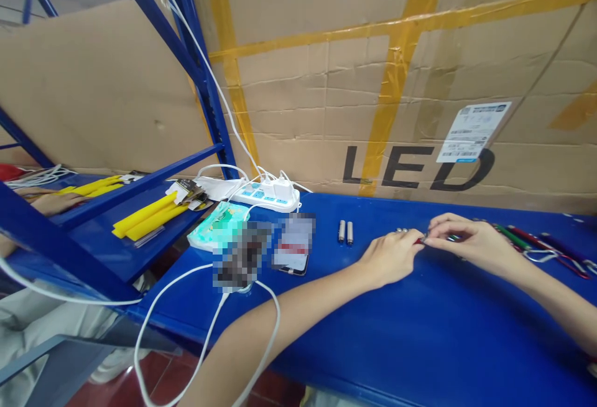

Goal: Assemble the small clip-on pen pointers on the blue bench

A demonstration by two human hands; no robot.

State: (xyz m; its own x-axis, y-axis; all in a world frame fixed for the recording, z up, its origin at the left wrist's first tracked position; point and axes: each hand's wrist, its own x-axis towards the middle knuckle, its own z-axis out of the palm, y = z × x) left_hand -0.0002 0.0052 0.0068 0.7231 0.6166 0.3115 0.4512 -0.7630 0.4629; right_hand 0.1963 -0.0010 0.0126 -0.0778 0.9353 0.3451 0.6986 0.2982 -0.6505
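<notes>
My left hand [389,256] and my right hand [469,240] meet over the blue table [420,338], fingers pinched together on a small red pen-like item [421,240] between them. Its shape is mostly hidden by my fingers. Two small silver cylinders [346,231] stand just left of my left hand. Several red and green pens with wire loops [536,245] lie to the right of my right hand.
A white power strip [265,194] with cables, a teal box [218,225] and two blurred phones [291,244] sit at the left. Yellow strips [144,214] lie on a lower blue shelf. A large cardboard box marked LED [410,83] stands behind. Another person's arm [46,203] is at far left.
</notes>
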